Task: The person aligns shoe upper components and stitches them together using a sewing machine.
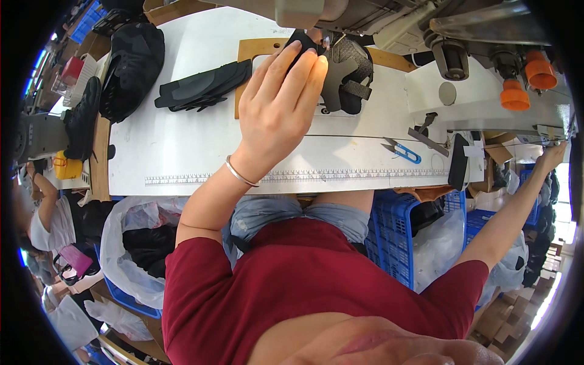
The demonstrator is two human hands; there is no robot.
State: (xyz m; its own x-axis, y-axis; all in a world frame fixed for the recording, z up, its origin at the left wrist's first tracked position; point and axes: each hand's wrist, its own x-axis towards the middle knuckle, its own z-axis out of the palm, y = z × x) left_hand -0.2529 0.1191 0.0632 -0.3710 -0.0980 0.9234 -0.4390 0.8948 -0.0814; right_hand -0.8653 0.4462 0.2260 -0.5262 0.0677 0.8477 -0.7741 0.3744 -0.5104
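Observation:
My left hand [277,103] reaches up over the white table, its fingers stretched out and lying flat on a small black piece [300,44] beneath the sewing machine [401,24]. The fingertips are close to the needle area, where the lamp lights them. Touching that side is a black and grey mesh shoe upper [348,70] with a strap. To the left of my hand lies a fanned stack of flat black pieces [207,85]. My right hand [552,156] is far out at the right, by the machine's end; its fingers are too small to make out.
Blue thread snips [403,151] lie right of centre, above a ruler strip [292,176] along the table's front edge. Black shoes [132,73] stand at the left. Below are a bag-lined bin [121,237] and a blue crate [392,237]. Another person [48,213] works at far left.

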